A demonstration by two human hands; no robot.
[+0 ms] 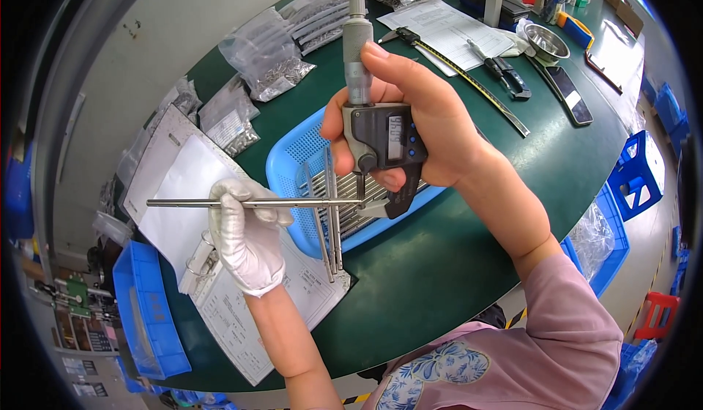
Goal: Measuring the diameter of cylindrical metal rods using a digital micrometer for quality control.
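Observation:
My left hand (pixel 245 230), in a white glove, is closed around a thin metal rod (pixel 179 203) held level. My bare right hand (pixel 432 110) grips a digital micrometer (pixel 377 135) with a grey thimble and a small display. The rod's right end sits at the micrometer's jaws, between spindle and anvil; whether they touch it I cannot tell. Below lies a light blue perforated basket (pixel 293 150) holding many similar rods (pixel 351 223). A few more rods (pixel 329 245) lie across its near rim, left of the micrometer.
Papers in a binder (pixel 242 315) lie under my left arm. Bags of small metal parts (pixel 267 58) line the back left. A caliper (pixel 469 80), a phone (pixel 567 95) and a steel bowl (pixel 547 42) rest at the back right. A blue bin (pixel 150 311) stands left.

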